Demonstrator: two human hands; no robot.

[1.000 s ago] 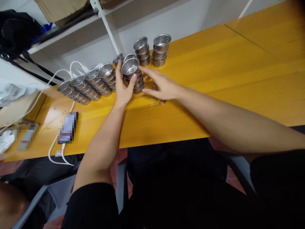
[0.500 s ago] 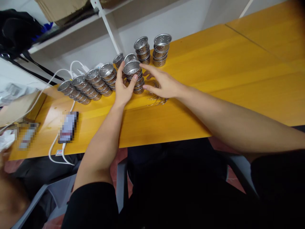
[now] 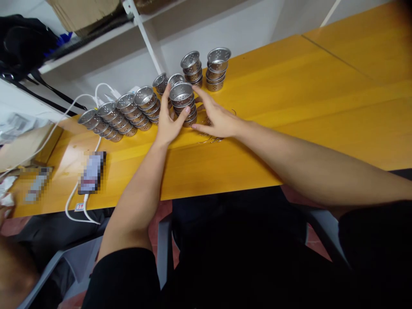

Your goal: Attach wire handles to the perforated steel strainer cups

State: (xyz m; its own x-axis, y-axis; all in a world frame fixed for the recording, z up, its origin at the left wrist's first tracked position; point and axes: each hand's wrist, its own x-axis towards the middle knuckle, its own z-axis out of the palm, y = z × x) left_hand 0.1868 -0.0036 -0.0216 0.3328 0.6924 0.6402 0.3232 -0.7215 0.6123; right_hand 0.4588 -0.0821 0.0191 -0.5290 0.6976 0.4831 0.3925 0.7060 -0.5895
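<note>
A stack of perforated metal cups (image 3: 182, 95), resembling sink strainer baskets, stands on the table between my hands. My left hand (image 3: 169, 124) cups its left side, thumb across the front and fingers reaching up near the top rim. On the other side, my right hand (image 3: 214, 116) spreads around the stack, with its index finger by the upper rim and its thumb tip at the base. Some of its fingers are hidden behind the stack. Thin curved metal wires (image 3: 212, 139) lie on the table beneath my right hand.
More cup stacks (image 3: 144, 98) lean in a row to the left, and two stacks (image 3: 218, 64) stand behind. A phone (image 3: 92, 171) with a white cable lies at the left. A shelf (image 3: 93, 43) runs along the back. Another person's arm (image 3: 14, 270) shows at far left.
The stack between my hands has shifted slightly right and stands straighter. Both hands moved with it, and my right thumb is now lower, by the base.
</note>
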